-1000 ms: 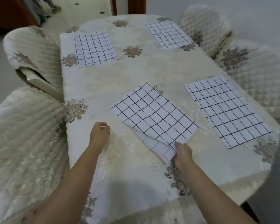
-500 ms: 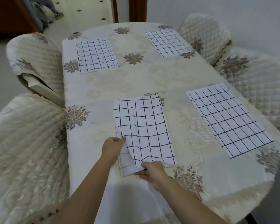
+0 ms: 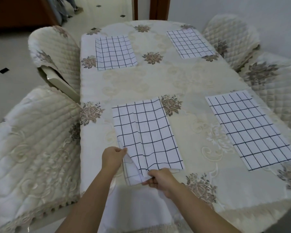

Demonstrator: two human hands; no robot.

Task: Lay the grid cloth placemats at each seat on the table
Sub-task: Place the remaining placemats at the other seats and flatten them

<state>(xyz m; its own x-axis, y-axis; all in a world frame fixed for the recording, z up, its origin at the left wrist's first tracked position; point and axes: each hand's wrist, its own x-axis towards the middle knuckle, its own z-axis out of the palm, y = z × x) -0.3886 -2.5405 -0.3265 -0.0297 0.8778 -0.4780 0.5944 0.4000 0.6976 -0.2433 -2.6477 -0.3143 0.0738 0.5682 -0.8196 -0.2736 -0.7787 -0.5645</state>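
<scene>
A folded white grid placemat (image 3: 146, 133) lies near the table's front left, one layer lifted off the layer beneath. My left hand (image 3: 112, 157) pinches its left near edge. My right hand (image 3: 160, 180) grips the near corner of the upper layer. Three more grid placemats lie flat on the cream embroidered tablecloth (image 3: 158, 81): one at the front right (image 3: 249, 128), one at the far left (image 3: 115, 52), one at the far right (image 3: 190, 42).
Quilted cream chairs ring the table: two on the left (image 3: 32, 140) (image 3: 55, 54) and two on the right (image 3: 232, 36) (image 3: 279, 84). The table's near edge runs just in front of my arms. A doorway and tiled floor lie beyond the far end.
The folded placemat has turned from a diagonal lie to square with the table and slid left. My left hand came across and took its edge; my right hand moved left with the corner.
</scene>
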